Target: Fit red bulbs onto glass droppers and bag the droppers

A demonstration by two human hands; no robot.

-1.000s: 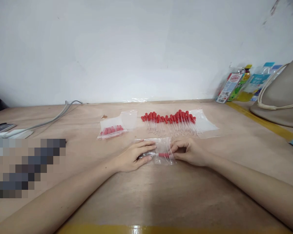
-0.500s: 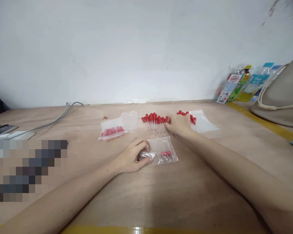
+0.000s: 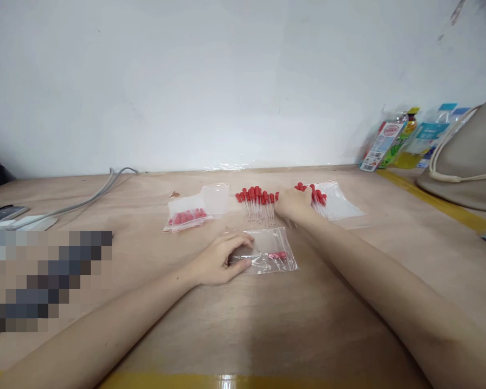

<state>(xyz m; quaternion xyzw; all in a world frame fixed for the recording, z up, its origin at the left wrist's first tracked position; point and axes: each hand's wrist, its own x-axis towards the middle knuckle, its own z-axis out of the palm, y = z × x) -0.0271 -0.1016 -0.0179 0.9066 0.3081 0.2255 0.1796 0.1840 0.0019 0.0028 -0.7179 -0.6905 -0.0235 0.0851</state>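
Note:
My left hand [image 3: 222, 258] lies over the left end of a clear zip bag [image 3: 267, 235], its thumb and fingers apart. Inside that bag are droppers with red bulbs [image 3: 278, 255]; how many is unclear. Farther back, my right hand [image 3: 294, 205] is closed and reaches in between a row of red-bulbed droppers [image 3: 256, 197] and a second bunch of droppers [image 3: 318, 195]. Its fingertips are hidden, so what they hold does not show. Under the second bunch lies another clear bag [image 3: 342, 205].
Filled bags with red bulbs [image 3: 186, 217] are stacked at the left of the row. Cables [image 3: 97, 195] and a phone [image 3: 16, 212] lie at far left. Bottles [image 3: 429, 132], a carton [image 3: 380, 148] and a beige bag [image 3: 465, 156] stand at the right by the wall.
My right hand has shifted slightly right, away from the row of droppers. My left index finger has stretched out a little over the bag.

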